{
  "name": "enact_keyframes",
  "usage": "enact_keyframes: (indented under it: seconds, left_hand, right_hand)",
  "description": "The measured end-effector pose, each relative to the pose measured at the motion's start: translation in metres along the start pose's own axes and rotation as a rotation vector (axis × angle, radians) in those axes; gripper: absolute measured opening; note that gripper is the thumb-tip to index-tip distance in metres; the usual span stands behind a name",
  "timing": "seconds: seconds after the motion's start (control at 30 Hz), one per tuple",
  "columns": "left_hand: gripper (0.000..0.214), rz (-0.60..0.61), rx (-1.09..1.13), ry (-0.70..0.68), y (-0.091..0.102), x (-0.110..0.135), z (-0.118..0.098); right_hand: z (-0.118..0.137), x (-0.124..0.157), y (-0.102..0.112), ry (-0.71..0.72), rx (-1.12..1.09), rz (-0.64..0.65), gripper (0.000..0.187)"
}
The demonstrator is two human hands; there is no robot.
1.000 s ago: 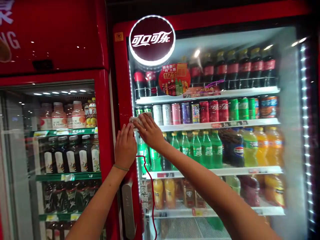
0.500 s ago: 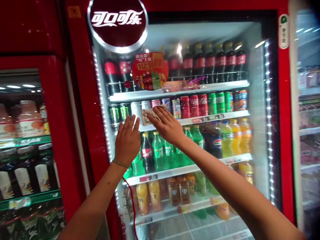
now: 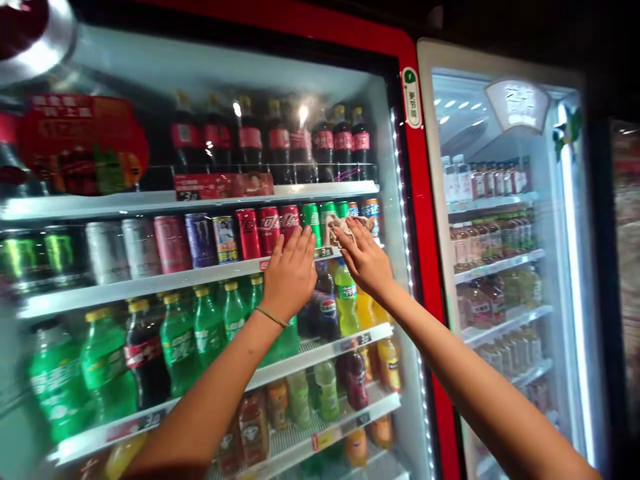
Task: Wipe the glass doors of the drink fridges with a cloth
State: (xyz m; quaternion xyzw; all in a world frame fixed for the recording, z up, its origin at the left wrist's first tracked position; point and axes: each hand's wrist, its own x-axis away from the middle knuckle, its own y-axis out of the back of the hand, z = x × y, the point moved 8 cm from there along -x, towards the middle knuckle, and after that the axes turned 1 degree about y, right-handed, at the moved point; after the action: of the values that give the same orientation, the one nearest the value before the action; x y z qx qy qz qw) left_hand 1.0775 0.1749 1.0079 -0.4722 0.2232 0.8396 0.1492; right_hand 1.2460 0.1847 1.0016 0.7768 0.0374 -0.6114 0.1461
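My right hand (image 3: 369,261) presses a crumpled pale cloth (image 3: 332,230) flat against the glass door (image 3: 225,63) of a lit drinks fridge. The cloth shows past the fingertips, in front of the cans at the right end of their shelf. Just to the left, my left hand (image 3: 289,277) lies against the same glass with fingers stretched out and nothing in it. A thin band circles that wrist. Behind the glass stand a row of cans (image 3: 249,233) and, lower down, green soda bottles (image 3: 180,343).
The red door frame (image 3: 425,167) runs down just right of my right hand. Beyond it stands another lit fridge (image 3: 500,200) with bottles on its shelves. A round lit sign (image 3: 45,47) juts out at the upper left, and a red sticker (image 3: 83,143) is below it.
Both hands have moved right across the glass, the cloth going along under my right hand. My view has turned right, so the neighbouring fridge shows more fully.
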Motion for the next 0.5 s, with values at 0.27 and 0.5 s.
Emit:
enact_keyframes:
  seconds: [0.27, 0.5]
  left_hand:
    - [0.059, 0.015, 0.028, -0.057, -0.042, -0.049, -0.058]
    - [0.060, 0.009, 0.028, 0.014, -0.023, -0.067, -0.029]
  right_hand:
    - [-0.134, 0.060, 0.028, -0.160, 0.085, 0.025, 0.056]
    - [-0.135, -0.011, 0.024, -0.304, 0.059, -0.121, 0.057]
